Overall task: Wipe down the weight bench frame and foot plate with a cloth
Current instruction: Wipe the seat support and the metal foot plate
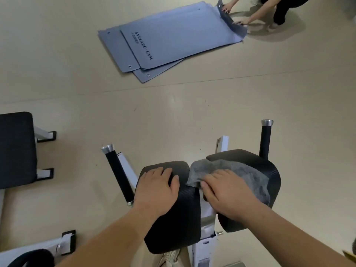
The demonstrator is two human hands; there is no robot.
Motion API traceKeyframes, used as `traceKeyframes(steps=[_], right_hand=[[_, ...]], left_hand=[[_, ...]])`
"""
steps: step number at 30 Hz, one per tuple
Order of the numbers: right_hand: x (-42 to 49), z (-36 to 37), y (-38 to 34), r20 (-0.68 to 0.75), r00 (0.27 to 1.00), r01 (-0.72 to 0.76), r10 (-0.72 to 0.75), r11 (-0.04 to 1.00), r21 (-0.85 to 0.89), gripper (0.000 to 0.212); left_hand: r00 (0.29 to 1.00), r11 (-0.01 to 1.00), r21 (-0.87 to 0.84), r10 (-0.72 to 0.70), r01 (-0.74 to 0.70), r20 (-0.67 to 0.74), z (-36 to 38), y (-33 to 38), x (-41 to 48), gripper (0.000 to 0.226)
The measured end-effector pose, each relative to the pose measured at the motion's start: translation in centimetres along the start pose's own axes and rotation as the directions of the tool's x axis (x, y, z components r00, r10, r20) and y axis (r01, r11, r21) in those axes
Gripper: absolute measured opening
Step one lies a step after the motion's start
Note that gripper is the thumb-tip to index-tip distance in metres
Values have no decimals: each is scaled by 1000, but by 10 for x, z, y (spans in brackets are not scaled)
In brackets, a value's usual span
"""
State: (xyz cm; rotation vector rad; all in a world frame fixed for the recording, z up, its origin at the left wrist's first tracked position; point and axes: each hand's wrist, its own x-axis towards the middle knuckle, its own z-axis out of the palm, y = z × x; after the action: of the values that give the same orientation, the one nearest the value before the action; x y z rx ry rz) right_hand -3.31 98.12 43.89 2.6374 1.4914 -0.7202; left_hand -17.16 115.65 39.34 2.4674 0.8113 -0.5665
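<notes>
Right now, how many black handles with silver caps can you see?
2. Left handle stands beside the left pad; right handle rises behind the right pad. Others may be hidden.

My right hand (229,191) covers the near part of the cloth (237,166). The left pad (173,228) and right pad (250,158) hide most of the white frame (204,245) below them, and I see only part of a shoe (169,257) under the left pad. The left edge cuts a black bench (17,149). The top edge cuts the far-right person (279,8). A yellow scrap (349,255) at the near right corner is too small to name. The small print on the mats (183,35) is blurred.
</notes>
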Motion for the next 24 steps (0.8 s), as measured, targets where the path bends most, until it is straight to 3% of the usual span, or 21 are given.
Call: traceKeyframes(steps=[2,4,8,11,13,16,19,24], right_hand=[[12,12,16,31,998,53,-51,993,-101,55],[20,12,25,176,983,70,-47,989,-130,64],[52,2,28,377,923,132,-77,984,-123,59],[87,7,31,578,810,240,-98,955,-175,56],[101,15,28,683,728,312,-69,919,-240,70],[92,19,20,678,729,374,-89,882,-286,72],[51,-4,17,623,760,367,-183,913,-179,83],[31,-30,26,553,807,244,-207,970,6,37]], left_hand=[[1000,1000,5,-5,5,-22,3,0,1,63],[1000,1000,6,-7,7,-14,1,0,2,65],[1000,1000,7,-23,23,14,-2,0,0,75],[999,999,22,-34,33,25,-1,-1,2,76],[999,999,25,-37,37,25,0,-2,4,77],[999,999,33,-44,43,25,2,-2,4,76],[999,999,31,-43,42,33,3,-2,4,76],[999,998,52,-43,42,25,3,-2,4,75]])
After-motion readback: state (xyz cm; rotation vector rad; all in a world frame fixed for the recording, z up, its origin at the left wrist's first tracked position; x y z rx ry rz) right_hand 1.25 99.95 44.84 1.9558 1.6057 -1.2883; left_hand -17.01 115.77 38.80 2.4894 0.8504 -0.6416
